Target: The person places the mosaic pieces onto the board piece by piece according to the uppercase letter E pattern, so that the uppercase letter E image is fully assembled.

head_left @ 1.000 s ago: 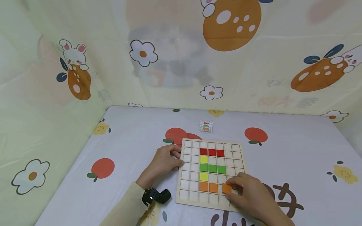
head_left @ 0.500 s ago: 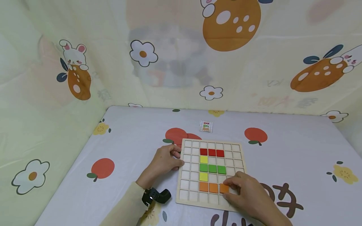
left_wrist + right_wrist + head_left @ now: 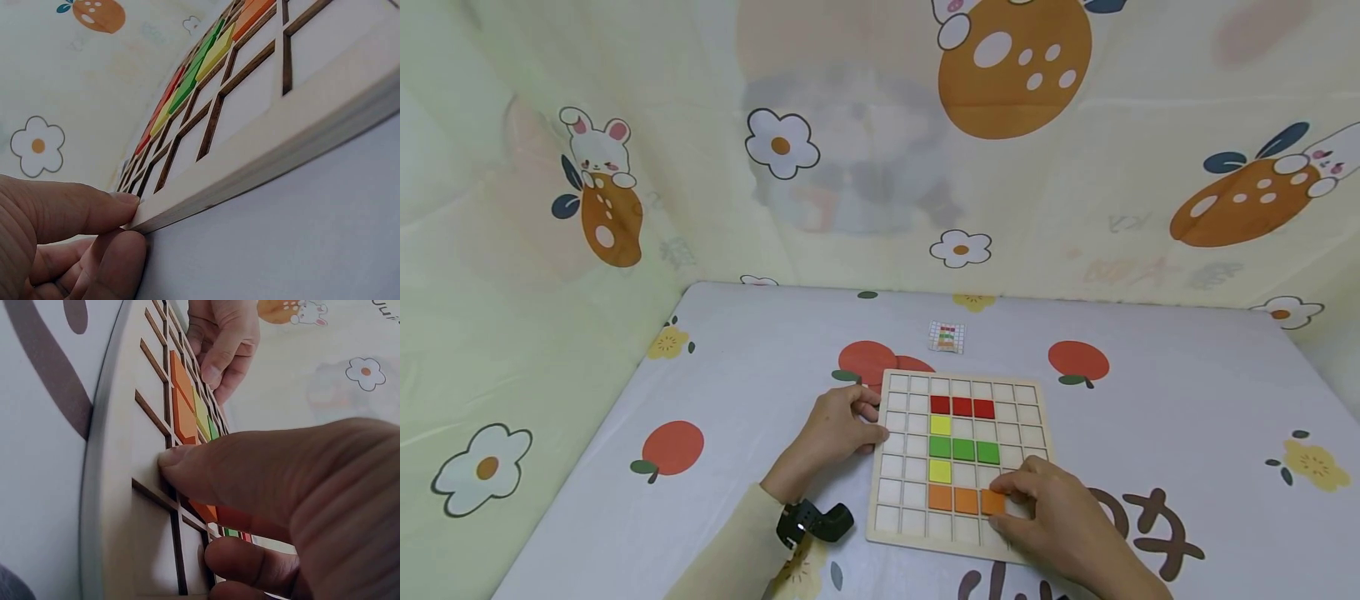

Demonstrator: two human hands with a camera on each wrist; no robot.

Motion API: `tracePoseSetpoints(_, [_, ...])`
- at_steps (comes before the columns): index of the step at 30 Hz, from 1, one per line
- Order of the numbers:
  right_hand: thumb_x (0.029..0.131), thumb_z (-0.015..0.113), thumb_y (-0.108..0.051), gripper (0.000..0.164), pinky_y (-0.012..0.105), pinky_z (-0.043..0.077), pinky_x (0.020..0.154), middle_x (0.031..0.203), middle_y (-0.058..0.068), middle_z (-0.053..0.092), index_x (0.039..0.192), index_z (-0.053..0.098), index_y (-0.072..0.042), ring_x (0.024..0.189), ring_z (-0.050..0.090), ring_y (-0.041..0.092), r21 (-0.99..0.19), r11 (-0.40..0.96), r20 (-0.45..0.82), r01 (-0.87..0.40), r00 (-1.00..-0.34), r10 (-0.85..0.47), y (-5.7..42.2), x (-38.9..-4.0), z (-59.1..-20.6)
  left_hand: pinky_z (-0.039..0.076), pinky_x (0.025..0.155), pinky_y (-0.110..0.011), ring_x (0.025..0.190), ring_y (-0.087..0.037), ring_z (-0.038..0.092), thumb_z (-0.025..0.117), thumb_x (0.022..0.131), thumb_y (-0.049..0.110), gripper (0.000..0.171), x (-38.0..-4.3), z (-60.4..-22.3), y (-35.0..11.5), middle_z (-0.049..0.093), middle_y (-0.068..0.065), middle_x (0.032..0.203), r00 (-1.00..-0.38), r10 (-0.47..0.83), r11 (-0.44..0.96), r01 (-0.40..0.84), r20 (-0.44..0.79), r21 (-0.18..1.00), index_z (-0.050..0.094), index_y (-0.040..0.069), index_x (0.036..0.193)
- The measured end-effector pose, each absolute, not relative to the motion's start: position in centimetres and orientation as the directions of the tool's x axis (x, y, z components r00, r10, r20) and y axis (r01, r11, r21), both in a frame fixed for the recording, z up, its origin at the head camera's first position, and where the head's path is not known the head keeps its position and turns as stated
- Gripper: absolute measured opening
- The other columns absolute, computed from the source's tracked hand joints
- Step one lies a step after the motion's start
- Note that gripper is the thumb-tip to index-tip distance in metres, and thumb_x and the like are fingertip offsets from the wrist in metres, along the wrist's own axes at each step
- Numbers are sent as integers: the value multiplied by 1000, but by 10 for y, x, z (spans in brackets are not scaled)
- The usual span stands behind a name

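A wooden grid board (image 3: 892,493) with square cells lies on the table. My left hand (image 3: 833,423) grips its left edge, the thumb (image 3: 94,209) on the rim and curled fingers at the side. Over the board's lower right, my right hand (image 3: 1067,512) pinches an orange tile (image 3: 992,502) between thumb and forefinger. That tile sits at the right end of a row with two other orange tiles (image 3: 952,498); in the right wrist view the thumb partly hides it. Farther up are red tiles (image 3: 962,406), green tiles (image 3: 964,448) and two yellow tiles (image 3: 940,472).
Behind the board lies a small pattern card (image 3: 947,337) showing a coloured grid. The white tablecloth (image 3: 760,350) has printed fruit and flowers. A patterned curtain (image 3: 865,200) stands around the back and left. A black device (image 3: 814,521) is strapped to the left wrist.
The right hand has slid the orange tile slightly left, up beside the other orange tiles. My left hand has stayed at the board's edge.
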State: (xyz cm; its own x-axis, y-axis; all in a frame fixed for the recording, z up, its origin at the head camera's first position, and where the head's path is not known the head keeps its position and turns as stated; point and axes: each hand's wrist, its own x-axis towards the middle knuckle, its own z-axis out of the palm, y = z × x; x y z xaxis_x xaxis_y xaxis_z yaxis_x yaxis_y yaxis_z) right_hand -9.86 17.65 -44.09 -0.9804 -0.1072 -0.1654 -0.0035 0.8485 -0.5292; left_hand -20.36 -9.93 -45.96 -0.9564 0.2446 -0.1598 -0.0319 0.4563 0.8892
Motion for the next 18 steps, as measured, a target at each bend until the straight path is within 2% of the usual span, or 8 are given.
tracePoseSetpoints(18, [75, 93, -25, 31, 26, 38, 64, 84, -6, 54, 103, 80, -21, 78, 46, 13, -532, 847, -157, -22, -980, -124, 178, -99, -442, 59, 58, -25, 64, -14, 61, 82, 83, -1, 39, -203, -458, -99, 63, -7, 90, -957, 239, 463, -36, -164, 886, 67, -2, 119])
